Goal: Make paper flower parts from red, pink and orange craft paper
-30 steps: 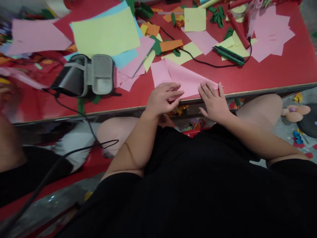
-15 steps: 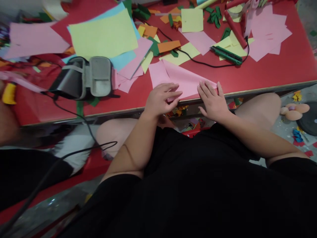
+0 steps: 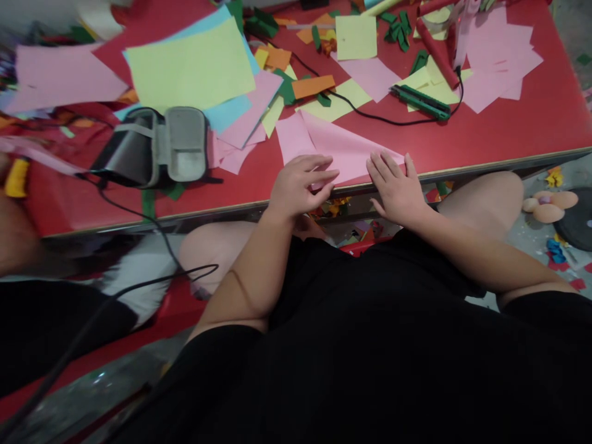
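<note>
sits at a littered red table [image 3: 499, 129], with both hands at a folded pink sheet [image 3: 340, 145]
faces strewn coloured paper [image 3: 189, 65], an open gray case [image 3: 187, 145] and a green cutter [image 3: 420, 102], above a scrap-littered floor [image 3: 534, 234] and near another person's arm [image 3: 16, 237] on the left; has the pink sheet along the near edge, under and just beyond the fingers; rests the left hand [image 3: 303, 185] at the sheet's near left part, loosely bent with thumb and fingers apart, and lays the right hand [image 3: 395, 188] flat and slightly spread on the right corner.
</note>
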`<state>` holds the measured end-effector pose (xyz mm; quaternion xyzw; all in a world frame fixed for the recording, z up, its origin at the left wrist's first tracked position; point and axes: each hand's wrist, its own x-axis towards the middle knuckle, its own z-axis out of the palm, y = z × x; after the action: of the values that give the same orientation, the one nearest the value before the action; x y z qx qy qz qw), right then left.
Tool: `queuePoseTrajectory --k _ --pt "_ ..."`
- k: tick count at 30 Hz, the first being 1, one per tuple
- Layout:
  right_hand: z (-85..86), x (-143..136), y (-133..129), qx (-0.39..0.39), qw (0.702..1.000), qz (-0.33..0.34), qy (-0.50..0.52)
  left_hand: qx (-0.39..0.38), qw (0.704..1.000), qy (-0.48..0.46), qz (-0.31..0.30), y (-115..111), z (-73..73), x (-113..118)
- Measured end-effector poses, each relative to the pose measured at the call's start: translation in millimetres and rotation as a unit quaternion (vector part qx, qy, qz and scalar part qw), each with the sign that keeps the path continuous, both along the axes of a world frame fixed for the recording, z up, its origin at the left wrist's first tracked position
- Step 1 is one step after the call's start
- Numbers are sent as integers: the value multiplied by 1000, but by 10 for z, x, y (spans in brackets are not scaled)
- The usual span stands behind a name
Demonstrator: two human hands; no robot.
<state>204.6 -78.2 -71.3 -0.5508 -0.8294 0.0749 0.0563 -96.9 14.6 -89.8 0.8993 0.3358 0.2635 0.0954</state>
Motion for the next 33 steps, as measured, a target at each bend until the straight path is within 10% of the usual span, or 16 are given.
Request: queuePoseTrajectory --k 33 --pt "-137 78 14 44 998 9 32 -50 998 13 -24 33 83 -35"
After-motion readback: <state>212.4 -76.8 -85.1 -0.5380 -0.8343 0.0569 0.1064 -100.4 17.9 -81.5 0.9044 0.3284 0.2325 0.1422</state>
